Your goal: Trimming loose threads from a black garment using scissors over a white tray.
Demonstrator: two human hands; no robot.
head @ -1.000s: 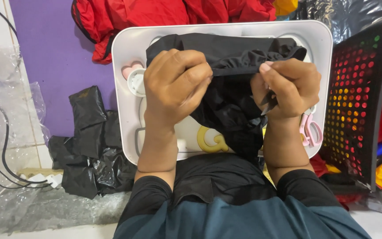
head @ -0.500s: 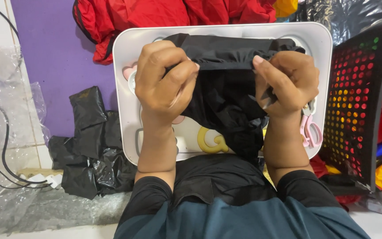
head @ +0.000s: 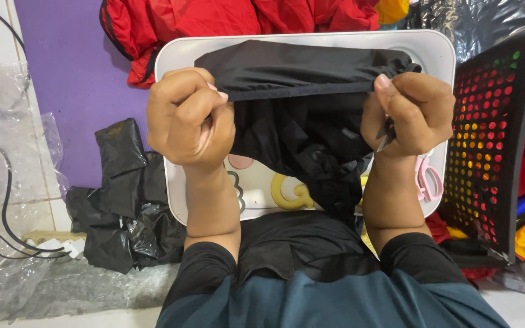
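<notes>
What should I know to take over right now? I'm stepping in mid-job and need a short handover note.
Left hand: fist closed on the left end of the black garment.
Right hand: closed on its right end.
The garment's top edge is stretched taut between the hands above the white tray; the rest hangs bunched.
Done: garment spread along its top edge.
Left: it is not yet folded or laid flat.
Nearby: black perforated basket to the right, red clothes beyond the tray, black bags to the left.

Black cloth (head: pixel 302 115) hides white tray (head: pixel 432 51) middle.
</notes>
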